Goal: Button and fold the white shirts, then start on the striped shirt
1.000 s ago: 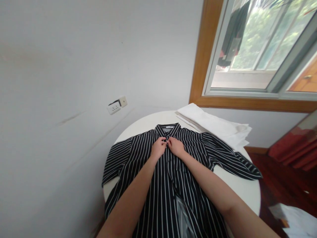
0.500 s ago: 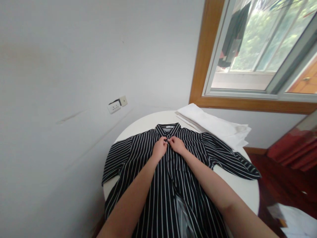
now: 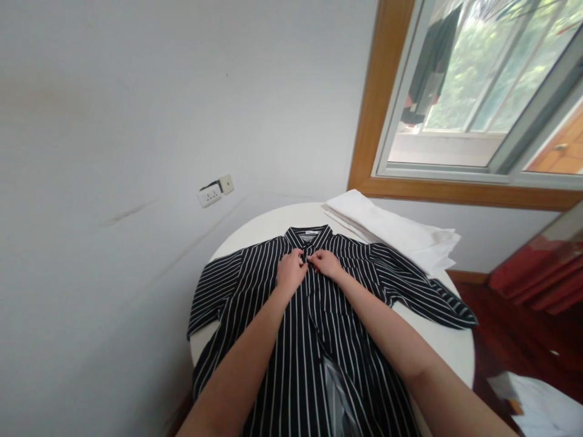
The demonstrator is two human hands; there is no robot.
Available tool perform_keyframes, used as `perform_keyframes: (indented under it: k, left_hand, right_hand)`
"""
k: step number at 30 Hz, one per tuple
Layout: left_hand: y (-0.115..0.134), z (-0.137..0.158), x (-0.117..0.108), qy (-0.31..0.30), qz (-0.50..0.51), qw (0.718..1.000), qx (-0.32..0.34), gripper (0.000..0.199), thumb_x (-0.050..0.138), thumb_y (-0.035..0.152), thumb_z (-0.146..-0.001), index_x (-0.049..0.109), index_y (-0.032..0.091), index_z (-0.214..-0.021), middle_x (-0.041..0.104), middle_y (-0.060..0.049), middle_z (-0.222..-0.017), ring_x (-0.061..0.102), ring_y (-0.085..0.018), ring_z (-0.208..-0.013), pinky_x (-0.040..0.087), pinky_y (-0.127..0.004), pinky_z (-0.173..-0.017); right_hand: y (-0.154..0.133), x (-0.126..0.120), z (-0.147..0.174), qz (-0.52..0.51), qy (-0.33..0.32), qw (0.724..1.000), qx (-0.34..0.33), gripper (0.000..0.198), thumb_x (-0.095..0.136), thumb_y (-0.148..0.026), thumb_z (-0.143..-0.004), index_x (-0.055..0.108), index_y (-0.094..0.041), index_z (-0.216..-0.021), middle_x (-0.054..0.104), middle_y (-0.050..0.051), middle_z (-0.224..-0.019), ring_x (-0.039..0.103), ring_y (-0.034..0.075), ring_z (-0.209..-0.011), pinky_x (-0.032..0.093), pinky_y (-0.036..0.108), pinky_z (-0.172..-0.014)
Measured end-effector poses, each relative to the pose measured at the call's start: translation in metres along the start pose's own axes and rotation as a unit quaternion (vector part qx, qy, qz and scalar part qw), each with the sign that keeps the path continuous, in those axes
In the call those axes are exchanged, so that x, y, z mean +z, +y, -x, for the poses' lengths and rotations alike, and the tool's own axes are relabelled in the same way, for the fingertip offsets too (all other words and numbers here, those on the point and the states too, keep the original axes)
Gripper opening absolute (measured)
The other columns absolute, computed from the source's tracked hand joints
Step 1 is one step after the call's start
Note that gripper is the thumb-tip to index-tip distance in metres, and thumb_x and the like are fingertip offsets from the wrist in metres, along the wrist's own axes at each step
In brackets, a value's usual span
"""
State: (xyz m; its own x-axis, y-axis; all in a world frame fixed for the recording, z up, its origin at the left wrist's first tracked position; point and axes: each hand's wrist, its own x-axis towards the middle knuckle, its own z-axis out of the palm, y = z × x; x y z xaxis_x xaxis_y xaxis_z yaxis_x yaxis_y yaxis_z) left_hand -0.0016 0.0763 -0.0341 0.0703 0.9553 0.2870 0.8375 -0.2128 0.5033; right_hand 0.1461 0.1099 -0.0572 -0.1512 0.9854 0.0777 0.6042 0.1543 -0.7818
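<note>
A black shirt with white stripes [image 3: 296, 340] lies front up on a round white table [image 3: 255, 226], its collar toward the wall and its sleeves spread to both sides. Just below the collar, my left hand [image 3: 290, 269] pinches the left edge of the front placket. My right hand [image 3: 326, 263] is closed on the placket from the other side, fingertips close to those of the left. Any button between the fingers is too small to make out. Lower down, the front edges part and show the grey inside of the shirt.
Folded white sheets [image 3: 392, 227] lie at the table's back right, touching the right sleeve. A wall with a socket [image 3: 210, 195] rises behind and to the left. At right are a wood-framed window [image 3: 455, 189], a red curtain [image 3: 542, 273] and white sheets [image 3: 542, 400] low down.
My left hand has shifted slightly left and its fingers have turned a little at the placket. My right hand stays almost in place. The shirt lies as before.
</note>
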Motion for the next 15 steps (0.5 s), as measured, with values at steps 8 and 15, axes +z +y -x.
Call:
perform_keyframes:
  k: [8, 15]
  left_hand:
    - [-0.017, -0.003, -0.011, 0.090, -0.103, 0.991, -0.007, 0.023, 0.049, 0.027, -0.087, 0.065, 0.022, -0.103, 0.063, -0.009, -0.111, 0.049, -0.027, -0.110, 0.037, -0.038, -0.094]
    - [-0.032, -0.007, 0.007, 0.014, -0.111, 0.994, 0.014, 0.038, 0.046, 0.033, -0.089, 0.058, 0.021, -0.123, 0.051, -0.010, -0.138, 0.038, -0.029, -0.130, 0.026, -0.045, -0.108]
  right_hand:
    - [-0.004, -0.031, 0.005, -0.068, 0.070, 0.995, -0.015, 0.027, 0.046, -0.033, -0.090, 0.068, -0.017, -0.091, 0.069, 0.002, -0.078, 0.059, 0.012, -0.057, 0.046, 0.023, -0.056]
    - [0.025, -0.070, 0.023, 0.271, 0.103, 0.957, -0.023, 0.035, 0.052, -0.042, -0.089, 0.066, -0.022, -0.113, 0.059, 0.014, -0.122, 0.046, 0.029, -0.120, 0.031, 0.048, -0.101]
